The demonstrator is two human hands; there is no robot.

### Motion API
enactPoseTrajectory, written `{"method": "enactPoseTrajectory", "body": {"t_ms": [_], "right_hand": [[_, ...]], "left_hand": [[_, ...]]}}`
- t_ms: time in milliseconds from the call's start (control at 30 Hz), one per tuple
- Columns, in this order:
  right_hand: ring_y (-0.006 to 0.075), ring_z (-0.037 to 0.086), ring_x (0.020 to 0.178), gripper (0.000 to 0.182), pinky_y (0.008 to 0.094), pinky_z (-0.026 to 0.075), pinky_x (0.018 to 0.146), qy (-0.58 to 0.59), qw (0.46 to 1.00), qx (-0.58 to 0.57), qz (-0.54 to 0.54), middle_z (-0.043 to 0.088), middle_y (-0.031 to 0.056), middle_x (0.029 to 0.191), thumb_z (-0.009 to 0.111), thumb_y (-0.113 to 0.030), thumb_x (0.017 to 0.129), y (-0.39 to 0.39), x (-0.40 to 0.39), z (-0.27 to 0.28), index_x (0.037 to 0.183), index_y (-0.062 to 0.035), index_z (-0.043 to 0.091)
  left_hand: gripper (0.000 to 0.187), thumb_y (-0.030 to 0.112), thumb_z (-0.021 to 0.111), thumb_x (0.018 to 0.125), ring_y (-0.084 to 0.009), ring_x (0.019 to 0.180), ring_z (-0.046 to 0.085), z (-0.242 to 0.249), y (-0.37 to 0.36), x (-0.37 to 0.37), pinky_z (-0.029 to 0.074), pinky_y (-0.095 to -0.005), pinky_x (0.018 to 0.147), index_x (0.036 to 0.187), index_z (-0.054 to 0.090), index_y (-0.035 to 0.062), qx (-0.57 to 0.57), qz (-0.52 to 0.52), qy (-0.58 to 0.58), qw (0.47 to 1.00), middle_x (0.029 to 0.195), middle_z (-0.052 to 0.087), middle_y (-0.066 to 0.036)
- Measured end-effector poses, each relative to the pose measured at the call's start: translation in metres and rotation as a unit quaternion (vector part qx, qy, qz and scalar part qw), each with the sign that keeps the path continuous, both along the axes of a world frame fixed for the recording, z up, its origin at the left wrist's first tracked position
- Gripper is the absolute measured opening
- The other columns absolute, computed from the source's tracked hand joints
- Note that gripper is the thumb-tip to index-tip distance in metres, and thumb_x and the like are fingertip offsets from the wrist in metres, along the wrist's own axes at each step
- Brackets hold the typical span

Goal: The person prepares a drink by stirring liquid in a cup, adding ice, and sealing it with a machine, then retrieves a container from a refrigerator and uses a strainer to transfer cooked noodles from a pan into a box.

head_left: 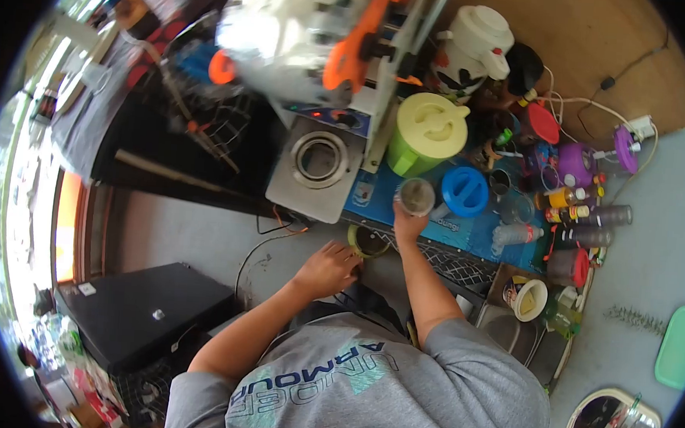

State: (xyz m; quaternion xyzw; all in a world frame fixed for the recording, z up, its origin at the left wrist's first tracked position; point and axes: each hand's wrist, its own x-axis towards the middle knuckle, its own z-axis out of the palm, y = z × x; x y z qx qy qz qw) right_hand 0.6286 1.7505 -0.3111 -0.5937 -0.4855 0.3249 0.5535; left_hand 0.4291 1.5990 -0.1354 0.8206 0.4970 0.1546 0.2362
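Observation:
My left hand [329, 271] grips the near left side of a yellow-green rimmed cup [368, 242] with a dark inside, held low in front of my body. My right hand [409, 224] is closed around a clear cup [416, 195] at the front edge of the blue-covered counter; what the cup contains is hard to make out. Just behind the clear cup stands a green pitcher with a pale yellow lid [430, 133]. To its right is a blue-lidded container [465, 192]. A machine tray with a round metal ring [318, 161] lies to the left.
A large metal machine body with orange handles [290, 38] rises at the back. Bottles [593, 214], a clear plastic bottle [515, 235] and a white thermos [474, 45] crowd the right. A white tub [525, 298] sits lower right; a black case [144, 312] lies lower left.

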Motion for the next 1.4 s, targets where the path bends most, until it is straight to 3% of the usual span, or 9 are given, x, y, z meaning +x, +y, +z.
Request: {"method": "enactPoseTrajectory", "body": {"t_ms": [233,367,500,567,633,767,1000,1167,1400], "right_hand": [[0.0269,0.064,0.114,0.078,0.0421,0.049,0.101,-0.01,0.997,0.081,-0.01,0.064,0.0147,0.128,0.091,-0.006,0.068,0.021,-0.005,-0.03,0.134,0.0006,0.051],[0.0454,0.06,0.117,0.091,0.0509,0.053,0.095,-0.256,0.935,-0.169,-0.178,0.055,0.0326,0.133,0.091,-0.038,0.069,-0.012,-0.017,-0.046,0.133,0.0106,0.048],[0.0438,0.067,0.108,0.058,0.0486,0.052,0.098,-0.18,0.976,-0.118,0.03,0.067,0.0303,0.121,0.073,-0.035,0.086,-0.16,-0.084,-0.004,0.118,0.0123,0.064],[0.0321,0.067,0.062,0.033,0.0454,0.055,0.055,-0.255,0.795,-0.529,0.152,0.067,0.0196,0.08,0.071,-0.027,0.085,-0.191,-0.126,-0.066,0.094,0.004,0.065],[0.0248,0.055,0.047,0.019,0.0372,0.043,0.041,-0.292,0.797,-0.429,0.309,0.06,0.0103,0.068,0.074,-0.016,0.08,-0.309,-0.175,-0.052,0.077,-0.0051,0.059],[0.0286,0.07,0.085,0.035,0.0419,0.054,0.081,-0.369,0.612,0.011,0.7,0.074,0.0124,0.09,0.075,-0.036,0.081,-0.455,-0.322,0.002,0.096,-0.0044,0.071],[0.0365,0.058,0.125,0.068,0.0421,0.046,0.104,-0.041,0.692,0.162,0.702,0.057,0.0279,0.134,0.074,-0.038,0.091,-0.638,-0.585,0.235,0.135,0.0086,0.051],[0.0451,0.052,0.131,0.065,0.0444,0.04,0.112,-0.043,0.668,0.293,0.683,0.053,0.0327,0.139,0.069,-0.028,0.09,-0.671,-0.671,0.239,0.139,0.0105,0.049],[0.0464,0.051,0.131,0.06,0.045,0.041,0.112,-0.052,0.668,0.312,0.673,0.052,0.0346,0.14,0.066,-0.019,0.089,-0.659,-0.673,0.235,0.139,0.0099,0.05]], "left_hand": [[0.042,0.031,0.076,0.082,-0.0335,0.112,0.062,-0.042,-0.283,-0.12,0.05,-0.043,0.099,0.115,0.066,0.006,-0.182,0.285,0.119,0.934,0.115,0.068,-0.014],[0.044,0.032,0.077,0.082,-0.0354,0.106,0.066,-0.032,-0.458,-0.12,0.054,-0.0457,0.093,0.115,0.067,0.0051,-0.251,0.489,0.091,0.83,0.112,0.07,-0.015],[0.044,0.035,0.077,0.083,-0.0358,0.108,0.066,-0.052,-0.618,-0.075,0.055,-0.048,0.092,0.115,0.067,0.0058,-0.283,0.646,0.022,0.708,0.112,0.071,-0.015],[0.045,0.036,0.077,0.084,-0.0363,0.109,0.067,-0.065,-0.685,-0.051,0.055,-0.0479,0.092,0.117,0.067,0.0071,-0.313,0.686,-0.016,0.656,0.112,0.071,-0.016],[0.045,0.036,0.076,0.084,-0.0366,0.109,0.067,-0.066,-0.744,-0.024,0.055,-0.0479,0.092,0.119,0.068,0.0084,-0.337,0.733,-0.065,0.587,0.113,0.071,-0.017],[0.045,0.037,0.074,0.084,-0.0362,0.11,0.066,-0.074,-0.832,0.013,0.054,-0.0467,0.095,0.119,0.069,0.008,-0.343,0.79,-0.097,0.499,0.115,0.071,-0.018],[0.046,0.033,0.075,0.085,-0.0356,0.116,0.063,-0.104,-0.858,0.018,0.051,-0.0443,0.1,0.123,0.068,0.0078,-0.349,0.807,-0.183,0.439,0.119,0.07,-0.018],[0.046,0.033,0.074,0.086,-0.0373,0.114,0.064,-0.123,-0.868,0.003,0.051,-0.0452,0.099,0.124,0.067,0.0078,-0.303,0.806,-0.189,0.473,0.12,0.07,-0.017],[0.044,0.031,0.074,0.087,-0.0385,0.114,0.064,-0.045,-0.884,0.023,0.051,-0.0448,0.099,0.121,0.069,0.0051,-0.292,0.872,-0.191,0.342,0.118,0.07,-0.021]]}}
